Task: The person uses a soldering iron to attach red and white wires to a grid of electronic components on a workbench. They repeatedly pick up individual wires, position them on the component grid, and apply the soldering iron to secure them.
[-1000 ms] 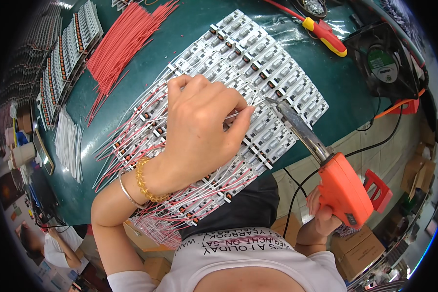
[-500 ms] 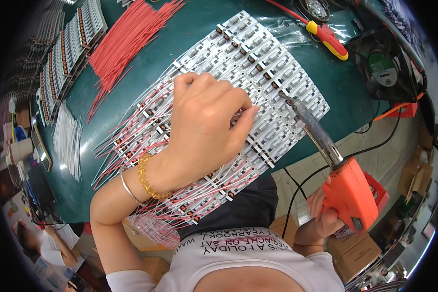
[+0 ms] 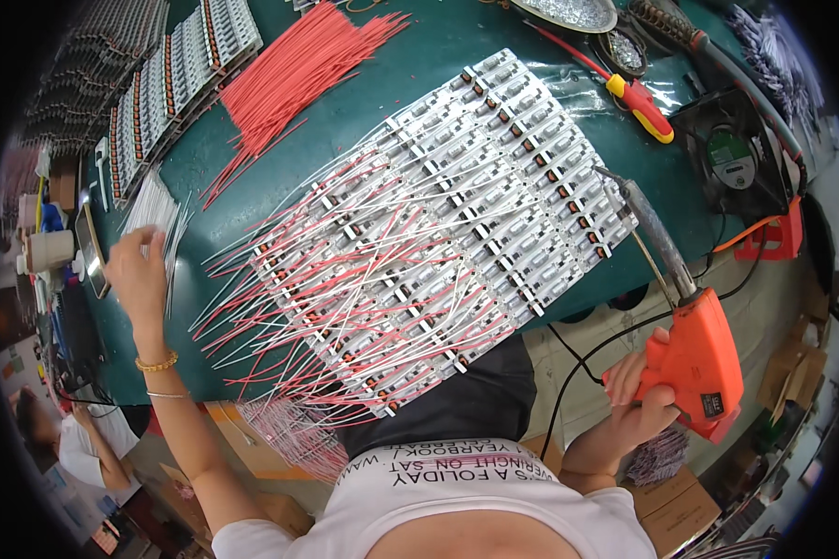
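Note:
My left hand [image 3: 138,284] is at the far left, its fingers bent together at the near part of a bundle of loose white wires [image 3: 155,203]. Whether a wire is between the fingertips cannot be made out. My right hand [image 3: 641,396] grips a red-orange soldering gun [image 3: 704,354] by its handle. The gun's dark metal tip points up and left, over the right edge of a large panel of white circuit modules [image 3: 522,186]. Red and white wires [image 3: 373,252] lie across the panel's left and near parts, many hanging past its left edge.
Red wires [image 3: 289,74] lie in a pile behind the panel. Stacked module panels [image 3: 172,88] stand at far left. A red-yellow screwdriver [image 3: 643,107], a small dish [image 3: 625,51] and a black fan [image 3: 732,149] are at right. A black cable [image 3: 615,326] loops below the table edge.
My left hand has moved off the panel, leftward to the loose white wires. The soldering gun has shifted slightly right, still in my right hand. The table and panel appear slightly shifted in view.

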Tool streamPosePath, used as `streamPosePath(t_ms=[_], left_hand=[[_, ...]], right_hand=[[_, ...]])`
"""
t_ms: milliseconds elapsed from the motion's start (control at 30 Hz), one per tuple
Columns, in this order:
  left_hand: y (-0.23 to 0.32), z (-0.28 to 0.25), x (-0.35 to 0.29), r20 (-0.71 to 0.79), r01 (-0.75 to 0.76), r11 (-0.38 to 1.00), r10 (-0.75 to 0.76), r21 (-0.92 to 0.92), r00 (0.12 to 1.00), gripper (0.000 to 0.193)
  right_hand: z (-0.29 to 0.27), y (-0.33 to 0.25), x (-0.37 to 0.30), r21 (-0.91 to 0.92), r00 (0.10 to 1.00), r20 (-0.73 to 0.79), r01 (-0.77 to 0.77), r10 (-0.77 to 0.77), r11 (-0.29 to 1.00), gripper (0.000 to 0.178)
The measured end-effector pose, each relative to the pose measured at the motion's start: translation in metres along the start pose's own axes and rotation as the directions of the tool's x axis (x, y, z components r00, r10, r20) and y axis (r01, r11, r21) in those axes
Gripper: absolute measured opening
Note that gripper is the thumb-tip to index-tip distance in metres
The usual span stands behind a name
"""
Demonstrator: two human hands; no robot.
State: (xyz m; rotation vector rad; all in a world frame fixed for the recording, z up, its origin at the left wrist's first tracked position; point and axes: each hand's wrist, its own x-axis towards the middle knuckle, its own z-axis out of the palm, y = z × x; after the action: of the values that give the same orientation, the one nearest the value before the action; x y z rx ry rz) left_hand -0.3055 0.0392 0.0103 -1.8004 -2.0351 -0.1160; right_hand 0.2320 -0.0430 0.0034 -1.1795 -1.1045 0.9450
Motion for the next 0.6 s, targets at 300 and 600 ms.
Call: streamPosePath(t_ms=[300, 600], left_hand=[[0.009, 0.0, 0.002, 0.118, 0.186, 0.942, -0.158, -0.281, 0.98, 0.01], [0.101, -0.06, 0.013, 0.128, 0.221, 0.517, -0.21, -0.827, 0.969, 0.006]], right_hand=[[0.001, -0.002, -0.005, 0.015, 1.0, 0.006, 0.015, -0.015, 1.0, 0.077], [-0.01, 0.002, -0.016, 0.006, 0.999, -0.047, 0.004, -0.003, 1.0, 0.078]])
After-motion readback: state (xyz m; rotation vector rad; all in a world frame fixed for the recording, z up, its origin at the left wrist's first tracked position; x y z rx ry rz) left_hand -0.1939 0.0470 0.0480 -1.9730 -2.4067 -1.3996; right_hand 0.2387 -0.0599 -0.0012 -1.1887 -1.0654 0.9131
